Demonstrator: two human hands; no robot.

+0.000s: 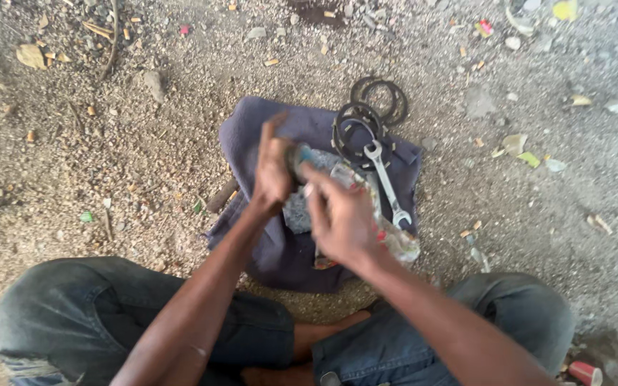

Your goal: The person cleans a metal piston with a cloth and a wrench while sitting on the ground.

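A small dark round part (299,156) is held between both hands above a purple cloth (266,243) spread on the gravel ground (109,157). The left hand (273,171) is closed around the part — its fingers wrapped tight — while the right hand (341,218) is pressed against it from the near side, fingers curled; blur hides the exact grip. A wrench (388,184) and dark rings (370,118) are laid on the cloth just beyond — a crumpled wrapper (402,243) beneath the right hand.
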